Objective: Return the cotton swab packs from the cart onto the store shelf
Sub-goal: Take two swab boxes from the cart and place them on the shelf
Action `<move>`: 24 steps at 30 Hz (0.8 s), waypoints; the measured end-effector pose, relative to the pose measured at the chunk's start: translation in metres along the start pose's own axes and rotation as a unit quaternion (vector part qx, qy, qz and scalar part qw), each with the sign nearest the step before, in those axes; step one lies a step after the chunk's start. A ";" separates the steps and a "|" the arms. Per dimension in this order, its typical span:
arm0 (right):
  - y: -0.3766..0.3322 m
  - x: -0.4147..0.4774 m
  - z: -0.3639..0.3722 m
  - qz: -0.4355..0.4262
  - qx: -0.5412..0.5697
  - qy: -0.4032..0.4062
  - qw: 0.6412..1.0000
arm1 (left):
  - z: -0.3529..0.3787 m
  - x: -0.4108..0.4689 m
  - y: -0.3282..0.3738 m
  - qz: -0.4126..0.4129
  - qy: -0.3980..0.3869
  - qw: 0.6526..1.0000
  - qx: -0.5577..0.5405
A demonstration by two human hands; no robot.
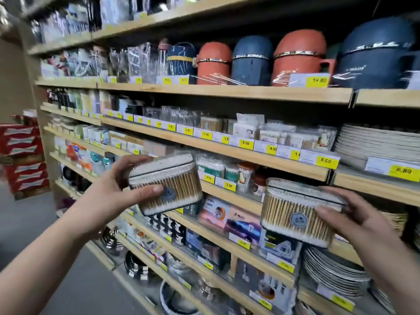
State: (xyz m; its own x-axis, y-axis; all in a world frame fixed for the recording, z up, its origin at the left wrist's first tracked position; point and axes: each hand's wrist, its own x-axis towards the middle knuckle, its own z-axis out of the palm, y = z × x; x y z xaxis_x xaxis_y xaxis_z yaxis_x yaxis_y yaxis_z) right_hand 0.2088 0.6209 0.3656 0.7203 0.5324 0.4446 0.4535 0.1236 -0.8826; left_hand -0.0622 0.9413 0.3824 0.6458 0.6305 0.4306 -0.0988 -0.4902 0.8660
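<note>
A person's left hand (122,183) grips one cotton swab pack (172,178) by its left end, thumb across the front and fingers over the lid. The right hand (359,223) clamps a second cotton swab pack (291,208) by its right end. Both arms are raised and well apart. Each pack lies lengthwise left to right, stickered face to the camera, sticks upright; the first tilts up to the right, the second down. Both are held in front of the wooden shelf (216,147), which carries yellow price tags (326,160) and stacked plates (363,142).
</note>
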 end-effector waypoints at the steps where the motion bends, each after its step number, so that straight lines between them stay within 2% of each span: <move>1: -0.003 0.006 0.018 0.000 -0.009 0.010 1.000 | -0.013 0.009 -0.005 0.002 -0.005 1.000 -0.002; 6: -0.017 0.037 0.107 0.020 -0.001 0.046 0.999 | -0.071 0.063 -0.036 0.014 -0.008 0.999 -0.032; 11: -0.025 0.067 0.171 0.037 -0.007 0.078 0.996 | -0.095 0.122 -0.063 0.021 -0.043 0.997 -0.065; 17: -0.029 0.108 0.206 0.031 -0.005 0.072 0.997 | -0.096 0.207 -0.084 0.035 -0.097 0.990 -0.094; 24: -0.001 0.169 0.221 0.038 -0.001 0.074 0.997 | -0.073 0.324 -0.107 0.045 -0.121 0.987 -0.097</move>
State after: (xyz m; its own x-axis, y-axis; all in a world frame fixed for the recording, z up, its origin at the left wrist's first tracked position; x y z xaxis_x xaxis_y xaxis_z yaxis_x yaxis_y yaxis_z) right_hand 0.2143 0.8956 0.4075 0.8222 0.4103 0.3944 0.3953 0.0868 -0.9144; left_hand 0.1025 1.2415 0.4476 0.7870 0.4164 0.4553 -0.2926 -0.3978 0.8696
